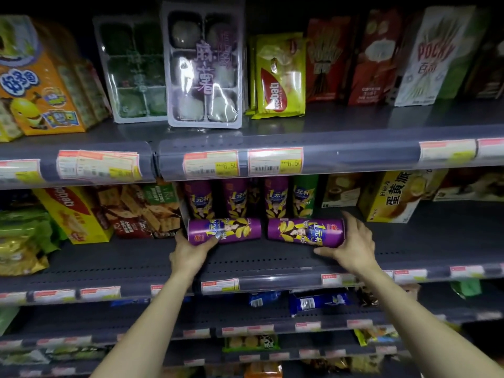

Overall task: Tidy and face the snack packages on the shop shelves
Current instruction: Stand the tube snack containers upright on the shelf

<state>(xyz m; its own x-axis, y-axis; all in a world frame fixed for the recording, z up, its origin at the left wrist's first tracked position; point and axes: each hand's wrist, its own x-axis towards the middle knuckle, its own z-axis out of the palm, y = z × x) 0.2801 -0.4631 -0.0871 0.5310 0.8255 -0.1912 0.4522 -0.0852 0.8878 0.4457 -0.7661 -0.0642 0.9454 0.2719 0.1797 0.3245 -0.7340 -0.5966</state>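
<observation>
I have both hands on the middle shelf, each on a purple crisp can lying on its side. My left hand grips the left purple can at its left end, thumb curled over the front of it. My right hand wraps round the right end of the right purple can, fingers over the top and thumb beneath. The two cans lie end to end, just apart, midway between the shelf's front edge and its back. Behind them, upright purple cans and a green can stand in a row at the back of the shelf. A yellow wafer box leans at the left, and a yellow egg-yolk pie box stands to the right.
</observation>
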